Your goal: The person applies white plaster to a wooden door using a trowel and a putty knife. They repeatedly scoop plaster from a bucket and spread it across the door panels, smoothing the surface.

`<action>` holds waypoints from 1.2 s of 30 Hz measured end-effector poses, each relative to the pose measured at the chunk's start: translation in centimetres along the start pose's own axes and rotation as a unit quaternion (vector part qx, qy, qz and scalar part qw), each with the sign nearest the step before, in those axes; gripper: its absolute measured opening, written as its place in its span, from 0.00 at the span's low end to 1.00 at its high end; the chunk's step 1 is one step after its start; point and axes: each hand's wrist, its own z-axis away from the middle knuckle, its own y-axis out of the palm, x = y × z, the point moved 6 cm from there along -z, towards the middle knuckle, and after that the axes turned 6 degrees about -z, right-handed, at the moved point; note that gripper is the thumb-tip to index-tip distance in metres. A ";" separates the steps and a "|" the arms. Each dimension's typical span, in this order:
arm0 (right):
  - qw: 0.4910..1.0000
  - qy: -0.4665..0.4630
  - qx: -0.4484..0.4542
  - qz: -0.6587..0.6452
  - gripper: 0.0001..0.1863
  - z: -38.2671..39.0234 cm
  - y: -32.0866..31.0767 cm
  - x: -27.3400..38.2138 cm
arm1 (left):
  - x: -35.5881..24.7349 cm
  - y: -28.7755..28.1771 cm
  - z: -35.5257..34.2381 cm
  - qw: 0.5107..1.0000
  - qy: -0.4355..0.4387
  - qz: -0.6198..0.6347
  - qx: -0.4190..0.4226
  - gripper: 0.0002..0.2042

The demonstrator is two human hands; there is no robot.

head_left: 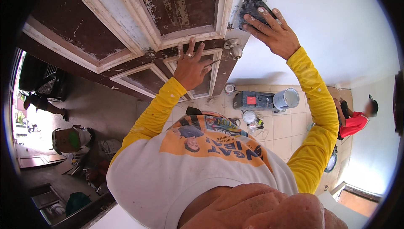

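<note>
My right hand is raised to the upper edge of a brown panelled door, its fingers spread over a dark sheet that looks like sandpaper and pressing it to the whitened frame. Lower and to the left, my left hand rests on the door with its fingers stretched out. A thin dark line runs from its thumb toward the edge; I cannot tell whether it is a held tool. Between the hands sits a round metal doorknob. Pale filler covers the mouldings, and dark paint is worn on the panels.
On the tiled floor stand a grey toolbox, an open metal can and smaller cans. A person in a red shirt is at the right. Left of the door are a carton, a dark vehicle and another person's legs.
</note>
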 end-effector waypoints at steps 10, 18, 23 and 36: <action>1.000 -0.011 0.023 -0.009 0.23 -0.9 2.1 1.4 | 0.0 0.1 0.0 1.000 -0.009 0.002 -0.006 0.17; 1.000 0.022 -0.001 -0.019 0.27 1.5 2.1 -1.9 | -0.3 -0.1 -0.1 1.000 -0.023 0.002 -0.007 0.18; 0.997 0.075 -0.006 -0.026 0.33 4.7 3.6 -3.2 | -0.4 -0.2 -0.2 1.000 -0.024 0.003 -0.005 0.17; 0.999 0.024 -0.028 -0.003 0.28 0.8 -2.5 -3.7 | -0.1 -0.2 -0.3 1.000 -0.021 -0.001 -0.007 0.17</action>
